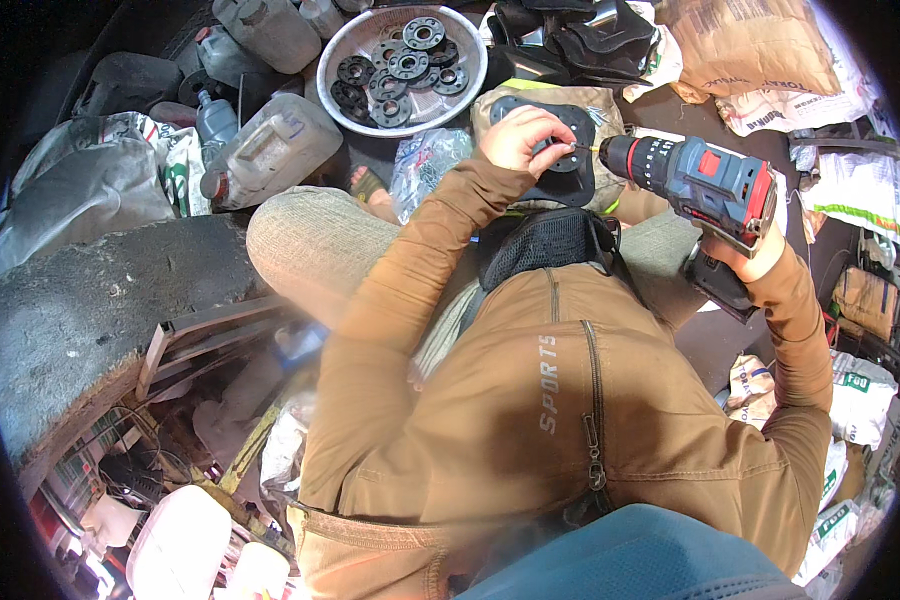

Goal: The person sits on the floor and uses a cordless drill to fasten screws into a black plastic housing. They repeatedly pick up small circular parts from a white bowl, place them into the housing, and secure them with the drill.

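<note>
My right hand [763, 258] grips a cordless drill [705, 170] with a blue, black and red body, and its chuck points left. A thin bit [592, 149] reaches from the chuck to the fingertips of my left hand [520, 138]. Those fingers are closed in a pinch; what they hold, if anything, is too small to name. Beneath them, a dark grey flat plastic piece [577, 187] with rounded corners lies over a tan cloth or sack [607, 113] between my crossed legs. My left hand partly hides this piece.
A white basin [335, 62] of black round flanged parts [408, 64] stands ahead. Plastic jugs [285, 150] and a clear plastic bag [425, 170] are to the left, black molded parts [580, 45] and paper sacks [750, 45] at far right. A dark slab [120, 320] lies beside my left knee.
</note>
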Action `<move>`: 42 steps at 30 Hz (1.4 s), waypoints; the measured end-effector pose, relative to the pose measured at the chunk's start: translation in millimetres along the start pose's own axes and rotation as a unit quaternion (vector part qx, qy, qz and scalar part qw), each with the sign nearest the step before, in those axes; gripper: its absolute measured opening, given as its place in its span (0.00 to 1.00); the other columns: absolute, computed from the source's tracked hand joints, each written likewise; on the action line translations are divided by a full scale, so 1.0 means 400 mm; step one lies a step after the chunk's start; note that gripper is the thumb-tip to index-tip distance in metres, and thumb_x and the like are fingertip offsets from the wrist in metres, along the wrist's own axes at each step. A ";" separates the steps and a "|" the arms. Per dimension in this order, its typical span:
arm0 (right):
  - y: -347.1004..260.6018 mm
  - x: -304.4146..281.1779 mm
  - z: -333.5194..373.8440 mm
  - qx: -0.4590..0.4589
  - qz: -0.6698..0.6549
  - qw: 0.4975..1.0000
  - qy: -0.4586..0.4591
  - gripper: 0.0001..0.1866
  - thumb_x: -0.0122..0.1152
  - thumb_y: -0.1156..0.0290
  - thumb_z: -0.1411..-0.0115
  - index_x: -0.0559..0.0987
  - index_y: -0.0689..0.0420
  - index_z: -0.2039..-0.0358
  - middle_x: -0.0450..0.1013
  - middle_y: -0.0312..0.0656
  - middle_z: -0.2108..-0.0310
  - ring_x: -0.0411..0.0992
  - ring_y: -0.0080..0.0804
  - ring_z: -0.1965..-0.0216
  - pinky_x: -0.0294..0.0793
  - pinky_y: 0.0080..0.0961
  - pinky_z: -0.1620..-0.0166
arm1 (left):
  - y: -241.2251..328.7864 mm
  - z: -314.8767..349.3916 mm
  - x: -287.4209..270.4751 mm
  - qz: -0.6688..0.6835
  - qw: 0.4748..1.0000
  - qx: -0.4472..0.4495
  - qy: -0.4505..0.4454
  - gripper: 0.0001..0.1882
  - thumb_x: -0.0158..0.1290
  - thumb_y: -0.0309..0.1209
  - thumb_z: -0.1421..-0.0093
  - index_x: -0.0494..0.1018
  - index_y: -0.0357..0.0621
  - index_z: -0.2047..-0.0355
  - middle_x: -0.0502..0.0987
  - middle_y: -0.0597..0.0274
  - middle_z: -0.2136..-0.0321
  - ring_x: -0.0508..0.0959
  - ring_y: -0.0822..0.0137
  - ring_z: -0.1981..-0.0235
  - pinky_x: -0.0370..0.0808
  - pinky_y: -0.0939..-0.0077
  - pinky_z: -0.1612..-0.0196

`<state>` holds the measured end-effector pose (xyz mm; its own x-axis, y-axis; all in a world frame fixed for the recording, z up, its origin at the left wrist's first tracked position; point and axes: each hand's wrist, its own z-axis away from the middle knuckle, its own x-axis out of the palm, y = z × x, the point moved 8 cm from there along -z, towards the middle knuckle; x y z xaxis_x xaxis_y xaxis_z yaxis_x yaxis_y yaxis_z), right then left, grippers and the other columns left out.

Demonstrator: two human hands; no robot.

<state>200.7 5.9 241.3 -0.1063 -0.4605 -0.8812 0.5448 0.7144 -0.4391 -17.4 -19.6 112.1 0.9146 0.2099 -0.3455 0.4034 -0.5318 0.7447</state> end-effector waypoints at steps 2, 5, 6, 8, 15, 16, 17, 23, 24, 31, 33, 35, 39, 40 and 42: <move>0.023 0.005 -0.006 0.062 -0.083 0.995 0.004 0.31 0.66 0.77 0.60 0.72 0.57 0.51 0.70 0.48 0.55 0.68 0.49 0.54 0.65 0.36 0.47 | -0.001 0.002 0.004 -0.028 0.999 0.013 -0.009 0.07 0.60 0.27 0.50 0.76 0.45 0.68 0.77 0.60 0.70 0.76 0.60 0.66 0.73 0.70 0.61; 0.009 0.031 -0.043 0.001 0.064 0.998 -0.027 0.30 0.65 0.77 0.59 0.71 0.59 0.51 0.70 0.49 0.55 0.69 0.47 0.53 0.66 0.33 0.47 | -0.025 0.012 0.018 -0.058 0.998 0.001 -0.033 0.08 0.59 0.28 0.50 0.76 0.45 0.69 0.77 0.60 0.70 0.76 0.58 0.64 0.73 0.67 0.59; -0.006 0.031 -0.057 -0.051 0.103 0.993 -0.005 0.29 0.64 0.77 0.59 0.71 0.59 0.52 0.71 0.48 0.57 0.70 0.46 0.56 0.68 0.33 0.50 | -0.041 0.016 0.026 -0.069 0.996 -0.015 -0.046 0.07 0.58 0.29 0.50 0.76 0.45 0.69 0.77 0.60 0.70 0.76 0.58 0.63 0.72 0.66 0.58; -0.013 0.048 -0.086 -0.092 0.100 0.991 -0.007 0.26 0.63 0.78 0.58 0.73 0.59 0.55 0.73 0.47 0.61 0.72 0.44 0.61 0.71 0.31 0.55 | -0.066 0.031 0.035 -0.082 0.995 -0.032 -0.050 0.08 0.59 0.28 0.51 0.76 0.46 0.68 0.77 0.60 0.70 0.76 0.59 0.63 0.73 0.66 0.58; 0.079 0.114 -0.187 0.122 -0.109 0.985 -0.049 0.16 0.59 0.76 0.60 0.77 0.59 0.66 0.75 0.46 0.74 0.73 0.39 0.71 0.71 0.30 0.62 | -0.214 0.109 0.086 -0.029 0.984 -0.167 -0.049 0.17 0.53 0.18 0.54 0.81 0.55 0.67 0.77 0.63 0.61 0.71 0.57 0.53 0.69 0.68 0.47; 0.090 0.127 -0.198 0.146 -0.078 0.984 -0.066 0.15 0.59 0.75 0.60 0.77 0.59 0.67 0.75 0.46 0.75 0.73 0.39 0.72 0.71 0.30 0.63 | -0.223 0.115 0.092 -0.051 0.986 -0.153 -0.043 0.15 0.50 0.21 0.51 0.81 0.54 0.67 0.77 0.63 0.62 0.70 0.57 0.52 0.67 0.69 0.45; 0.100 0.136 -0.209 0.164 -0.052 0.982 -0.083 0.14 0.59 0.75 0.61 0.78 0.59 0.69 0.75 0.46 0.76 0.73 0.39 0.73 0.71 0.30 0.64 | -0.233 0.119 0.097 -0.075 0.987 -0.140 -0.039 0.13 0.48 0.25 0.47 0.81 0.53 0.67 0.77 0.62 0.62 0.69 0.57 0.51 0.66 0.70 0.44; 0.124 0.153 -0.247 0.175 -0.030 0.979 -0.095 0.14 0.62 0.72 0.62 0.78 0.60 0.71 0.74 0.48 0.78 0.74 0.39 0.74 0.72 0.31 0.66 | -0.295 0.155 0.129 -0.091 0.963 -0.244 -0.065 0.15 0.47 0.28 0.47 0.83 0.61 0.71 0.72 0.71 0.55 0.60 0.58 0.44 0.52 0.68 0.38; 0.123 0.154 -0.249 0.170 -0.028 0.980 -0.099 0.14 0.62 0.72 0.62 0.78 0.60 0.70 0.74 0.48 0.78 0.74 0.40 0.73 0.72 0.31 0.66 | -0.291 0.154 0.131 -0.095 0.963 -0.243 -0.067 0.14 0.47 0.29 0.47 0.83 0.61 0.72 0.72 0.71 0.56 0.60 0.58 0.44 0.53 0.67 0.39; 0.126 0.166 -0.268 0.158 0.019 0.977 -0.141 0.17 0.64 0.69 0.61 0.78 0.59 0.67 0.76 0.51 0.73 0.75 0.48 0.68 0.73 0.34 0.62 | -0.299 0.161 0.134 -0.088 0.957 -0.271 -0.061 0.11 0.52 0.28 0.50 0.83 0.61 0.74 0.72 0.71 0.56 0.62 0.58 0.45 0.55 0.66 0.40; 0.118 0.169 -0.283 0.129 0.047 0.980 -0.142 0.16 0.63 0.69 0.59 0.78 0.59 0.67 0.75 0.52 0.74 0.75 0.50 0.68 0.73 0.35 0.62 | -0.311 0.159 0.130 -0.081 0.964 -0.240 -0.081 0.21 0.54 0.24 0.58 0.79 0.60 0.62 0.71 0.69 0.54 0.63 0.56 0.47 0.57 0.58 0.40; 0.097 0.174 -0.296 0.069 0.082 0.983 -0.148 0.15 0.62 0.69 0.58 0.78 0.59 0.66 0.75 0.53 0.74 0.75 0.51 0.68 0.74 0.36 0.63 | -0.338 0.171 0.123 -0.080 0.958 -0.264 -0.073 0.32 0.58 0.25 0.63 0.73 0.58 0.52 0.69 0.66 0.51 0.63 0.54 0.46 0.58 0.53 0.40; 0.063 0.189 -0.303 -0.020 0.167 0.968 -0.186 0.11 0.58 0.72 0.54 0.77 0.59 0.68 0.75 0.52 0.74 0.74 0.51 0.68 0.75 0.37 0.64 | -0.356 0.181 0.146 -0.138 0.956 -0.252 -0.063 0.52 0.69 0.41 0.67 0.57 0.51 0.40 0.64 0.61 0.43 0.58 0.51 0.39 0.52 0.52 0.36; 0.058 0.188 -0.305 -0.032 0.182 0.964 -0.189 0.10 0.58 0.73 0.54 0.77 0.58 0.68 0.75 0.52 0.74 0.74 0.50 0.68 0.75 0.37 0.64 | -0.345 0.175 0.173 -0.166 0.960 -0.208 -0.089 0.57 0.71 0.45 0.69 0.53 0.49 0.39 0.62 0.61 0.41 0.56 0.51 0.37 0.51 0.53 0.35; 0.063 0.200 -0.313 -0.020 0.180 0.958 -0.224 0.09 0.57 0.74 0.53 0.77 0.58 0.69 0.75 0.51 0.73 0.75 0.50 0.68 0.75 0.37 0.64 | -0.358 0.173 0.196 -0.095 0.969 -0.221 -0.057 0.49 0.69 0.42 0.66 0.60 0.50 0.42 0.63 0.60 0.41 0.53 0.56 0.35 0.45 0.56 0.33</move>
<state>101.7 53.0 138.0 0.4542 -0.3537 -0.8177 0.4457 0.8849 -0.1352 -5.2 16.4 -61.2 0.8239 0.1634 -0.5427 0.5597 -0.0833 0.8245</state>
